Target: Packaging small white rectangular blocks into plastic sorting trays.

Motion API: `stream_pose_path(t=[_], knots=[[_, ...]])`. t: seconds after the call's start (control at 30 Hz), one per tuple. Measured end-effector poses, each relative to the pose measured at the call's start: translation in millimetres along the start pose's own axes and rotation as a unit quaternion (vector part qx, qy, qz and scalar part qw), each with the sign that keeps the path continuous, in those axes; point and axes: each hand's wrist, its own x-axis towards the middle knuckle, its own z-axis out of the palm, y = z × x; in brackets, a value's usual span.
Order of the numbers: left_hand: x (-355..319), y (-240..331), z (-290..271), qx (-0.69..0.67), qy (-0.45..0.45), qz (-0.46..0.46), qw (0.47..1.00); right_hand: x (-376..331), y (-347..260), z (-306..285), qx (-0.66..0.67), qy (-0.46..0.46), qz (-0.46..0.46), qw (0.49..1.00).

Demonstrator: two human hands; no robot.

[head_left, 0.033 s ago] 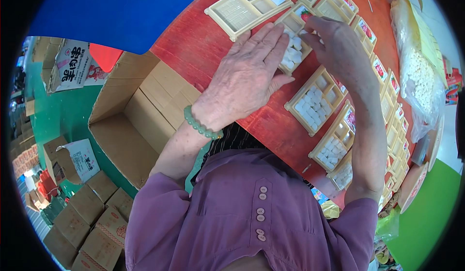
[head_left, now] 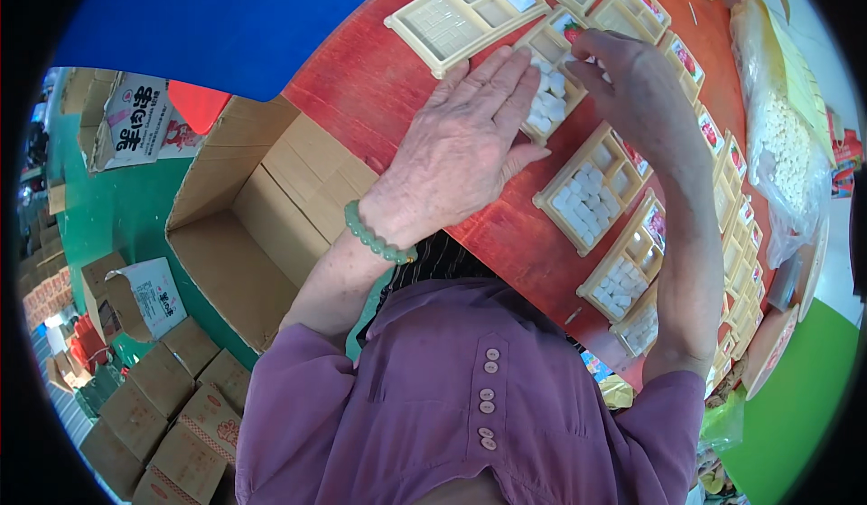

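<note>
A cream plastic tray (head_left: 548, 133) with white pillow-shaped pieces (head_left: 549, 98) in its large compartment lies on the table, partly covered by both my hands. My left hand (head_left: 461, 135), wearing a green bead bracelet (head_left: 370, 234), rests along the tray's left side, fingers stretched out and thumb apart. On the other side my right hand (head_left: 632, 76) bends over the tray's upper right, fingers curled and pinched. A pale bit shows among those fingers, too small to name. Beside them stands another tray (head_left: 560, 216) filled with white pieces, and a tray with a bare large compartment (head_left: 438, 31) lies beyond my left hand.
Several more cream trays (head_left: 623, 275) with strawberry pictures line the red table (head_left: 352, 80) on the right. A clear bag of white pieces (head_left: 786, 144) lies at the far right. An open cardboard box (head_left: 226, 243) stands left of the table, with brown cartons (head_left: 149, 406) below.
</note>
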Motion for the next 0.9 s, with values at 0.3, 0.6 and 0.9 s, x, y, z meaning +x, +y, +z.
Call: stream_pose_path(t=[0.3,0.6,0.9], knots=[[-6,0,3,0.002,-0.002,0.004,1.0,46,-32,6,0.115,-0.032,0.0,0.993],[-21,-9,-11,-0.027,0.096,-0.066,0.993,92,-56,36,0.169,-0.033,-0.062,0.983],[-19,-16,-9,0.01,0.159,-0.145,0.977,103,-74,31,0.103,-0.034,-0.051,0.993]])
